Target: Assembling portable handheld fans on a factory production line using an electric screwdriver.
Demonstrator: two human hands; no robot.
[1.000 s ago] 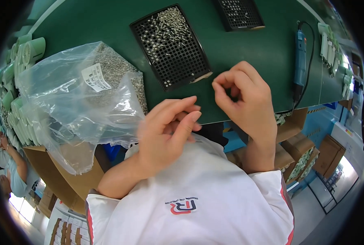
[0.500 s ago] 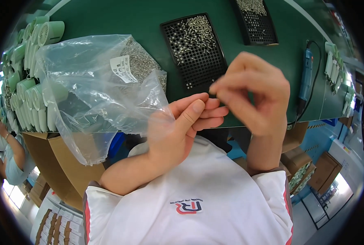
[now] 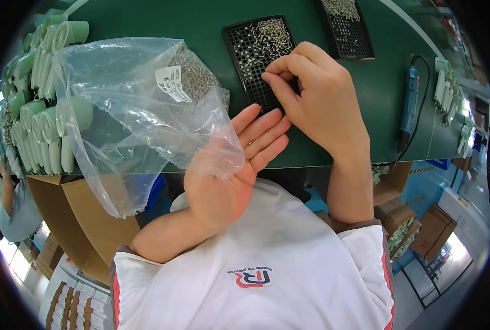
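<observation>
Metal piece (image 3: 251, 143) is borne on extended fingers of left hand (image 3: 234, 186), right hand (image 3: 264, 75) being pinched over black tray (image 3: 251, 85), any hold undiscernible; picking is presumed, precise fingertip control next required.

Can't identify the tiny speck (image 3: 250, 143) on the left hand (image 3: 236, 182), nor see the near tray's (image 3: 256, 91) corner behind the right hand (image 3: 323, 102) or the far tray's (image 3: 346, 48) cropped top.
</observation>
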